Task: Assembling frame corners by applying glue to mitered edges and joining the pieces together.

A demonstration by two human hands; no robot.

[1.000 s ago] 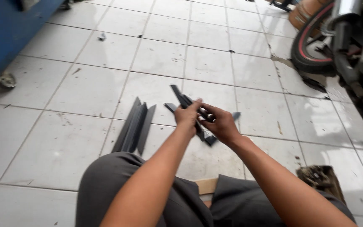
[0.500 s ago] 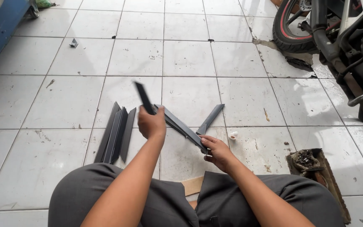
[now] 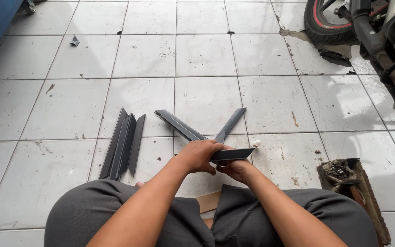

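Grey metal strip gripped by left hand and right hand | spare strips stacked left | dirty tray right | motorcycle wheel beyond.

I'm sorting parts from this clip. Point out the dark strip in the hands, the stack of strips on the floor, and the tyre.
dark strip [image 3: 234, 154], head view, free end right of the hands.
stack of strips [image 3: 123, 145], head view, middle.
tyre [image 3: 322, 26], head view, black tread.

Got my left hand and right hand both wrapped round a dark strip over my lap. More strips piled on the tiles to my left, motorbike wheel top right.
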